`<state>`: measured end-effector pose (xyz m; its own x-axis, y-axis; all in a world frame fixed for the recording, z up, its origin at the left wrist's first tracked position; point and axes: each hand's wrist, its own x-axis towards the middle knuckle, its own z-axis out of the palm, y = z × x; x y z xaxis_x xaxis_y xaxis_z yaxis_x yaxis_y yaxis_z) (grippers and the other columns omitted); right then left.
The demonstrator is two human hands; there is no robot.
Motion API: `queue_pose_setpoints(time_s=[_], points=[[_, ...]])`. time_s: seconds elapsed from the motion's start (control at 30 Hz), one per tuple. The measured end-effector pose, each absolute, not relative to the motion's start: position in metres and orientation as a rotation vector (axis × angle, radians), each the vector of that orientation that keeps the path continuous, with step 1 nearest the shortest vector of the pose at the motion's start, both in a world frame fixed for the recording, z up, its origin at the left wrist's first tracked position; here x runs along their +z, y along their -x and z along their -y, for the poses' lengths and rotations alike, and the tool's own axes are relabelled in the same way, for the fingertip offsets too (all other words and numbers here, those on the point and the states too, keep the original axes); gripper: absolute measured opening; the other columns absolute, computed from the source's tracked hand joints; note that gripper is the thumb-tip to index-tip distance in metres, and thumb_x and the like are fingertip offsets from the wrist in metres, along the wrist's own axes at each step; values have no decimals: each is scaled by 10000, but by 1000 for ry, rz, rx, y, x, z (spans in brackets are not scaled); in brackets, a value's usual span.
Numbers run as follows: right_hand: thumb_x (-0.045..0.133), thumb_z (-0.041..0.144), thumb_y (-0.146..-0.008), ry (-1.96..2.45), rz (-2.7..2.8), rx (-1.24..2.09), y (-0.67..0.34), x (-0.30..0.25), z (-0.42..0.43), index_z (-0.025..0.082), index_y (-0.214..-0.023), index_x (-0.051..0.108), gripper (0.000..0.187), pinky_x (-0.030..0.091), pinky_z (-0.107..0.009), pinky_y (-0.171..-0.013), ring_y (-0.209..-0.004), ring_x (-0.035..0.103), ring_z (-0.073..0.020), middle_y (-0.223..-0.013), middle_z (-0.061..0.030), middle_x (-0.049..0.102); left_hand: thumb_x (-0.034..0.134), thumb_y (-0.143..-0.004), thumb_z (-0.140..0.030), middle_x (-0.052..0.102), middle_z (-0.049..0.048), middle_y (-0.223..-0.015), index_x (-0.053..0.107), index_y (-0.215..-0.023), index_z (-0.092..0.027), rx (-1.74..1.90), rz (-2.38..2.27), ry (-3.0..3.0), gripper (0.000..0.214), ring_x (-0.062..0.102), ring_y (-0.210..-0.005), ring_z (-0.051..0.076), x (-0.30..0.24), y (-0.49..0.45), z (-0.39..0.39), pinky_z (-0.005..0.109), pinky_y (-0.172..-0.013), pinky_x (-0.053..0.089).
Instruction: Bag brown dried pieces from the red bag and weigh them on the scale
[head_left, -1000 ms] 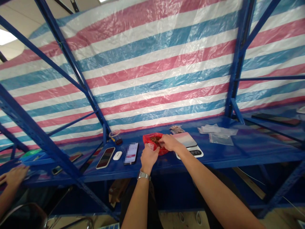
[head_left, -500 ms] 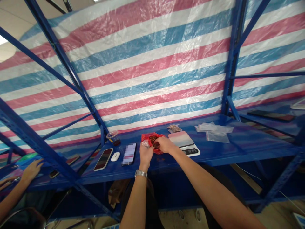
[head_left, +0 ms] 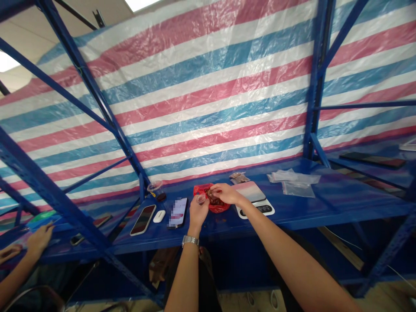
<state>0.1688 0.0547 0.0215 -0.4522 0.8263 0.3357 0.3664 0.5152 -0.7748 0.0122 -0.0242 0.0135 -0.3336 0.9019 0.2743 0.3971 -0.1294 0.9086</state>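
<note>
A red plastic bag point(head_left: 222, 208) lies open on the blue shelf, filled with small reddish-brown pieces point(head_left: 214, 199). My left hand point(head_left: 197, 210) is closed around a small clear plastic bag point(head_left: 201, 199) at the red bag's left side. Over the brown pieces, my right hand point(head_left: 225, 193) reaches in with its fingers pinched together; what they hold, if anything, is too small to make out. Just right of that hand sits a white kitchen scale point(head_left: 271, 209) with a flat pinkish box point(head_left: 250, 191) on it. Behind stands a small filled clear bag point(head_left: 239, 178).
Left of the hands lie a lit phone point(head_left: 178, 212), a white earbud case point(head_left: 159, 216), another phone point(head_left: 143, 220) and a clear cup point(head_left: 156, 190). Flat clear bags point(head_left: 297, 182) are at the right. A co-worker's hand point(head_left: 40, 238) is beyond the blue post point(head_left: 61, 203).
My right hand has lifted a little from the brown pieces, so more of them show. The clear bag in my left hand has shifted slightly away from the red bag's middle.
</note>
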Motion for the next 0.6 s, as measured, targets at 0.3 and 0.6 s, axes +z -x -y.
queue_pose_setpoints(time_s=[0.3,0.6], points=[[591,-9,-816,653,2005,692,-159,44,-27,212,-1133,779,430,534,-352,-1005,-1085,709,-206,-1184,-72,757,683,-838,-201,759,46,-846,715,-874,-179,1491,-1643,-1519,53,708,-805,197,5,-14,20,323,-803,544],[545,-56,-836,609,2208,275,-155,45,-18,254,-1242,766,556,485,-410,-1106,-1214,632,-228,-1352,-87,684,761,-767,-227,769,42,-838,703,-869,-185,1588,-1630,-1387,124,715,-780,204,1,-17,16,324,-751,570]])
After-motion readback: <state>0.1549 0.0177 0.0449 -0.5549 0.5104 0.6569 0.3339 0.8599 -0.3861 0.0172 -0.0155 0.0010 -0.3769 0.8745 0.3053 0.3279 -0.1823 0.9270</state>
